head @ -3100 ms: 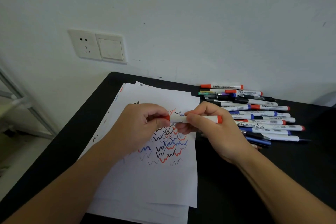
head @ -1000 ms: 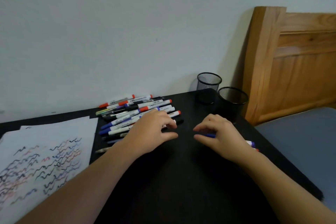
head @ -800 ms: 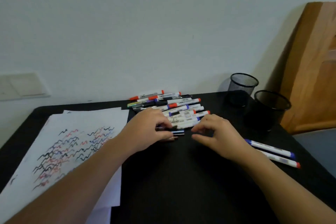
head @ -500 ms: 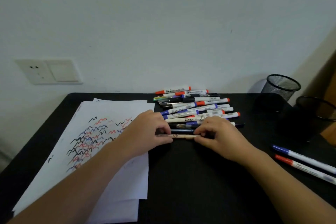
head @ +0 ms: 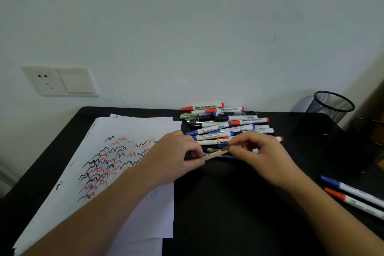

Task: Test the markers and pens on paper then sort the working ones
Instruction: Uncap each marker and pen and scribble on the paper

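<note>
Both hands pinch one tan pen (head: 214, 154) — left hand (head: 174, 158) at its nine-o'clock end, right hand (head: 260, 156) at three o'clock — just beside the marker pile (head: 224, 124).

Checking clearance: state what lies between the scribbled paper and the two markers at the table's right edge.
Head view: both hands, left hand and right hand, holding a tan pen over bare black table.

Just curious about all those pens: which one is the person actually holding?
The thin tan wooden-looking pen, pinched between left hand and right hand; the pile of markers lies untouched behind.
</note>
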